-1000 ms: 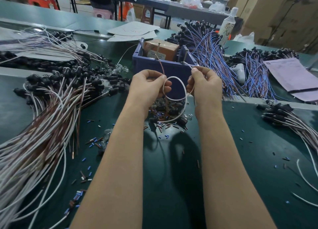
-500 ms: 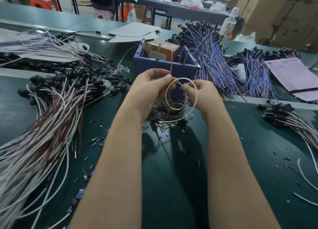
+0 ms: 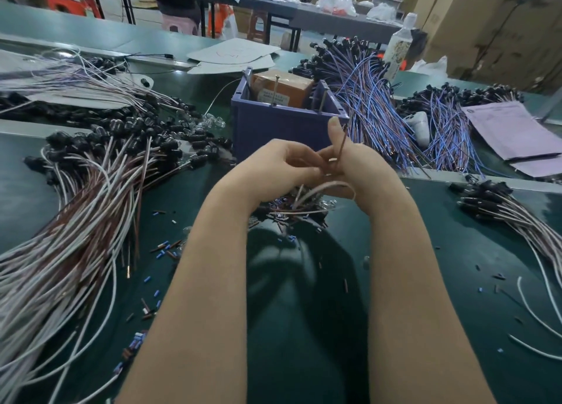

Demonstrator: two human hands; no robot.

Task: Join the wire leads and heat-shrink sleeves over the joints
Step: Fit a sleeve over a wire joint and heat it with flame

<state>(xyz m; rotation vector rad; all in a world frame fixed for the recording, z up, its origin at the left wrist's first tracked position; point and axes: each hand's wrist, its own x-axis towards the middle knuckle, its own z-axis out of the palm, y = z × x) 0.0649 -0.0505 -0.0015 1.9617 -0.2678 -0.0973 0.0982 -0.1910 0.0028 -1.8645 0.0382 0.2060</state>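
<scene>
Wire leads pinched, left hand, right hand (hands touching)

An assembly workshop — heaped wire bundles on green benches, stacked cartons.

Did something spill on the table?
It looks so: tiny blue and brown sleeve pieces lie scattered loose across the green table, outside the purple bin. The left hand and right hand pinch wire leads; nothing looks broken.
</scene>
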